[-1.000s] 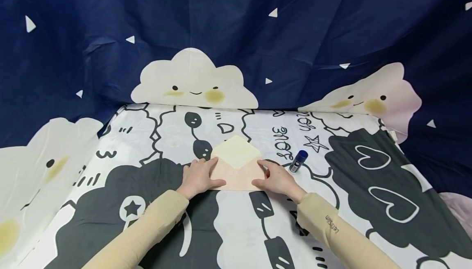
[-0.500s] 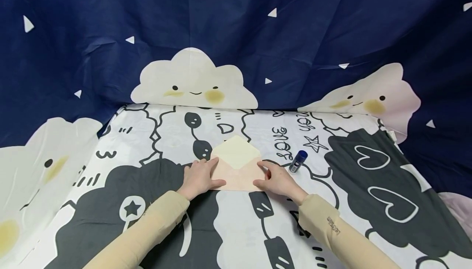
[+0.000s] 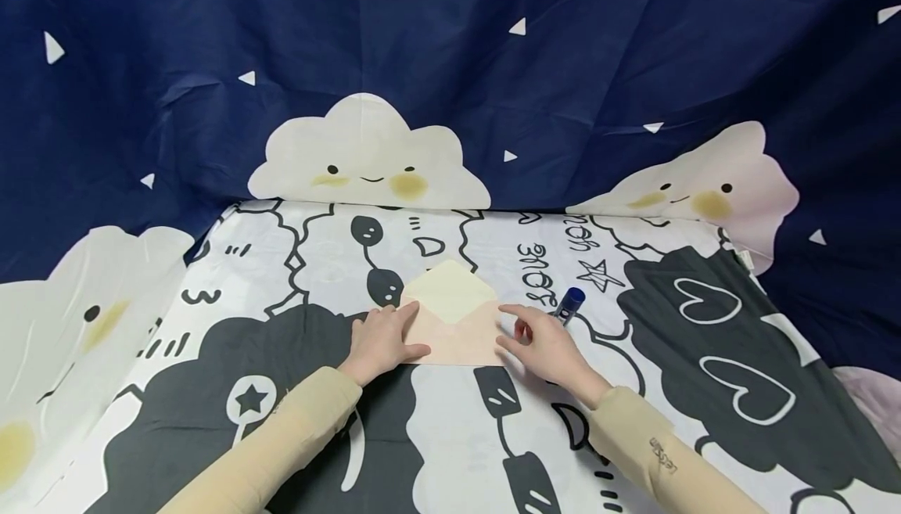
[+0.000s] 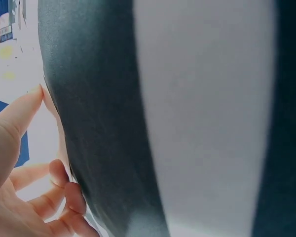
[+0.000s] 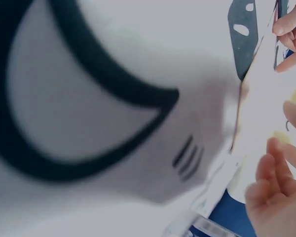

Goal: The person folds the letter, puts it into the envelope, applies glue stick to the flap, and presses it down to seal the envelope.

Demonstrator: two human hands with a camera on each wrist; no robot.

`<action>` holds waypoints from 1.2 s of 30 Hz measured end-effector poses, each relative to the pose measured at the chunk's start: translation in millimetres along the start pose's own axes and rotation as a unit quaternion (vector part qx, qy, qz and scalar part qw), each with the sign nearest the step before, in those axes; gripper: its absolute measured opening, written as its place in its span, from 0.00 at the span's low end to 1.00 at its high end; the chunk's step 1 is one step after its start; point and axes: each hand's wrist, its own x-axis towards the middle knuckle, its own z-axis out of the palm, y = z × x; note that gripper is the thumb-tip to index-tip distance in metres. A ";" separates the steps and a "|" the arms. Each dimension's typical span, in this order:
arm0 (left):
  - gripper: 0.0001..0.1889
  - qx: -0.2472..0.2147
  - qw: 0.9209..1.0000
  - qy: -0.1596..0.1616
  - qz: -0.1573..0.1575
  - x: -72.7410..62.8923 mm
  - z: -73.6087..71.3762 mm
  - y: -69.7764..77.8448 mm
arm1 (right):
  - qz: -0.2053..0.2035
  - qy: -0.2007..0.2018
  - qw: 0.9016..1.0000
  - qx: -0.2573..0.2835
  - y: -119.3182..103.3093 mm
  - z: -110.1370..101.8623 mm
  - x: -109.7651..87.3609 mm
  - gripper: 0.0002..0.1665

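A pale pink envelope [image 3: 457,346] lies on the patterned cloth in the head view, its cream flap [image 3: 450,291] unfolded away from the person. My left hand [image 3: 380,339] rests at the envelope's left edge, with thumb and index finger spread over the paper. In the left wrist view the left hand's thumb and fingers [image 4: 19,111] show at the left side. Beside the envelope's right edge is my right hand [image 3: 545,346], thumb and index finger apart with nothing between them, the other fingers loosely curled. Just behind it stands a glue stick [image 3: 573,300] with a blue cap, its lower part hidden by the hand.
A black, white and grey cartoon cloth [image 3: 338,420] covers the surface under the hands. Behind its far edge hangs a dark blue curtain [image 3: 450,44] printed with white clouds and triangles.
My right hand has let go of the envelope's right edge and shifted a little to the right, now partly covering the glue stick. The left hand and the envelope have stayed in place.
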 end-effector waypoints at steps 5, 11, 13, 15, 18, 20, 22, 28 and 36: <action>0.36 0.001 1.000 0.009 0.006 -0.7 -1.4 1.2 | -0.074 0.123 0.987 -0.077 -1.8 -14.2 -5.2 0.25; 0.38 -0.008 1.000 0.015 0.014 -2.4 -2.4 7.9 | -0.119 0.268 0.946 -0.141 11.8 -29.5 -3.2 0.24; 0.39 -0.011 1.000 0.018 0.019 -3.3 -2.8 10.9 | -0.085 0.266 0.949 -0.147 16.3 -32.7 -3.1 0.25; 0.39 -0.015 0.999 0.022 0.027 -4.4 -3.7 14.1 | -0.034 0.241 0.959 -0.147 18.9 -34.4 -4.2 0.27; 0.39 -0.020 0.998 0.029 0.044 -5.4 -5.4 18.9 | 0.025 0.206 0.968 -0.138 21.3 -34.9 -6.6 0.27; 0.39 -0.021 0.998 0.037 0.056 -6.6 -6.8 21.5 | 0.042 0.194 0.972 -0.130 22.4 -34.5 -7.7 0.27; 0.39 -0.026 0.997 0.041 0.063 -7.6 -8.1 23.5 | 0.050 0.187 0.974 -0.122 22.5 -34.1 -8.1 0.25; 0.39 -0.048 0.995 0.045 0.068 -9.0 -10.4 27.0 | 0.059 0.162 0.979 -0.110 19.9 -34.1 -6.0 0.24; 0.40 -0.062 0.993 0.047 0.086 -11.1 -11.5 30.7 | 0.057 0.140 0.985 -0.080 1.6 -30.6 -1.8 0.25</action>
